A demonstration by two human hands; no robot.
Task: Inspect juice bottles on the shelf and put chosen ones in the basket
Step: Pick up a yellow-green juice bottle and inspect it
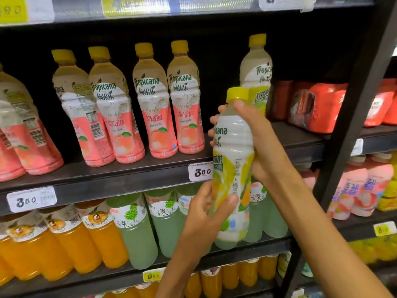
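Held upright before the shelf point(120, 179): lemon juice bottle point(233, 168), yellow cap, pale liquid, green-yellow label. Left hand point(204, 214) grasping its lower half, right hand point(255, 140) wrapped round its shoulder.

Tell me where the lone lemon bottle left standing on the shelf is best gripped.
Probably at the narrowed waist of the lemon bottle, coming from the front. It stands upright with open shelf on both sides, though the held bottle partly covers it.

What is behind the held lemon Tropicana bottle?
Behind the held bottle, another lemon Tropicana bottle stands on the shelf, and pale green drinks sit below. Its lower half is covered.
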